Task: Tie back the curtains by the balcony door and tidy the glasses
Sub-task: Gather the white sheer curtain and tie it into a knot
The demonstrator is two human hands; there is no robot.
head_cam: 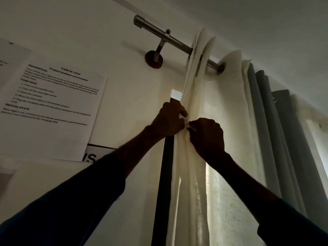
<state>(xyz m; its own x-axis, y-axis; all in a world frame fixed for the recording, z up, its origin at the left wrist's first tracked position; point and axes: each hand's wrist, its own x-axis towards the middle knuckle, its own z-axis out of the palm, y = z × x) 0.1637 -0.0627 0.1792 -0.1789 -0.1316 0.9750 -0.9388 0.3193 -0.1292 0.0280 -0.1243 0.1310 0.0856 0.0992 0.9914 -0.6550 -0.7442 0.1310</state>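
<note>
Cream curtain (193, 174) in pinching grip of left hand (168, 119) and right hand (207, 137), beside sheet (53, 132) "TASK ID: 3561"

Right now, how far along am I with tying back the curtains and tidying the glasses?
Done: the cream sheer curtain is partly gathered below the metal rod. In hand: the left hand and right hand both grip the bunched folds; no tie shows around them. Left: securing it, the grey curtain hanging loose beside it, and the glasses, which are not in view.
</note>
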